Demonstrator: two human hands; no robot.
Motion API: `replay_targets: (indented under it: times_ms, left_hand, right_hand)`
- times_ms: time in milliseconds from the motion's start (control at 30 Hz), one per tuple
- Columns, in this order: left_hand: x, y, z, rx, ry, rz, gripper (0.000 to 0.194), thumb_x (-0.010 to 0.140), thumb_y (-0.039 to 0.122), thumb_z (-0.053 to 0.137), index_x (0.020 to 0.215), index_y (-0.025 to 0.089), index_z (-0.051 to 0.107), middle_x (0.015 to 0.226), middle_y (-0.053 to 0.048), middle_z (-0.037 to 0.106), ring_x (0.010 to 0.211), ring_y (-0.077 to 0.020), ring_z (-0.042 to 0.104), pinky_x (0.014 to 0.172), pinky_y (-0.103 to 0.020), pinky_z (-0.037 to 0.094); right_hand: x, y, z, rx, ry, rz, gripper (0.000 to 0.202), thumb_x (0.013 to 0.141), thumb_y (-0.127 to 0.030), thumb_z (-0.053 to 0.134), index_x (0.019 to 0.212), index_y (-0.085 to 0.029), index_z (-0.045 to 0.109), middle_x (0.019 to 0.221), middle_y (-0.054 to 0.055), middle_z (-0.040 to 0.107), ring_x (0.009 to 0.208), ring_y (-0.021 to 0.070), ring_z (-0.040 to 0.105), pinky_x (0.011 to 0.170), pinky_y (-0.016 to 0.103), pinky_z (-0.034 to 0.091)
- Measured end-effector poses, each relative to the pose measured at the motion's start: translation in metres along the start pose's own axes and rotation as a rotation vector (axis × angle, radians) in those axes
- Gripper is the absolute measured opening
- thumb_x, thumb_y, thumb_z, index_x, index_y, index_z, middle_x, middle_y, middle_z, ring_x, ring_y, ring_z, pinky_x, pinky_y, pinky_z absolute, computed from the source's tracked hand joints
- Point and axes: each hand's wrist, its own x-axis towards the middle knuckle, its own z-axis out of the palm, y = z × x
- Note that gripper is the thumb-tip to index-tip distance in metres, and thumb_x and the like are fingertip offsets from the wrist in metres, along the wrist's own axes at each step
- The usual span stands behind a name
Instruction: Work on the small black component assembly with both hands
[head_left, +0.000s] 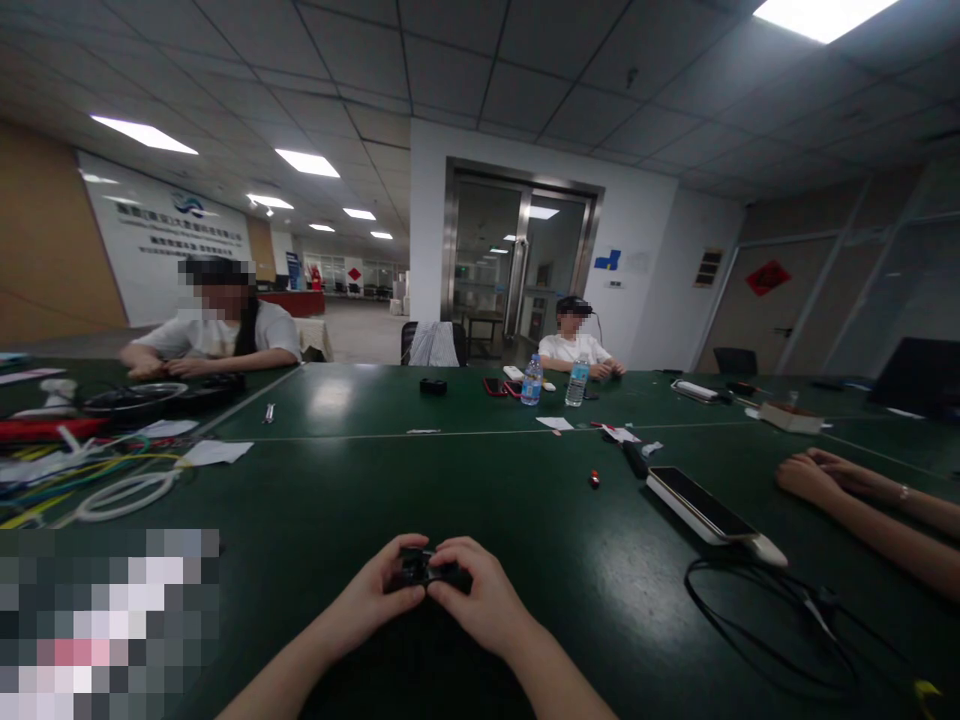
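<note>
Both of my hands meet low in the middle of the head view, around a small black object just above the green table. On its left side, my left hand grips it between thumb and fingers. My right hand holds the other side, thumb at the front and fingers over the top. The fingers cover much of the object, and its exact kind cannot be made out.
To the right lie a phone on a white device, a black cable and another person's hands. Cables crowd the left. Bottles and a black box stand farther back, before two seated people.
</note>
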Motion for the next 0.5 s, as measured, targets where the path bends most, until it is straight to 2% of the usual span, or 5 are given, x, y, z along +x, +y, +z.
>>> replay_targets:
  times_ms: [333,500]
  left_hand:
    - [0.0012,-0.0032,-0.001,0.028,-0.005,0.04,0.037,0.073,0.03,0.062,0.106,0.025,0.048,0.1,-0.002,0.057,0.095,-0.0215,0.053,0.083,-0.037,0.04]
    - [-0.0003,-0.0017,-0.0016,0.019,0.012,0.041,0.036,0.074,0.029,0.061,0.107,0.025,0.047,0.103,-0.003,0.057,0.096,-0.0218,0.054,0.085,-0.038,0.039]
  right_hand:
    - [0.0001,-0.0001,0.002,-0.017,0.021,-0.002,0.02,0.072,-0.021,0.061,0.092,-0.026,0.061,0.105,0.003,0.056,0.1,0.0181,0.053,0.089,0.035,0.042]
    - [0.0005,-0.0014,0.0013,0.046,0.093,0.017,0.02,0.072,-0.02,0.06,0.091,-0.025,0.061,0.109,0.003,0.056,0.106,0.0198,0.05,0.092,0.037,0.038]
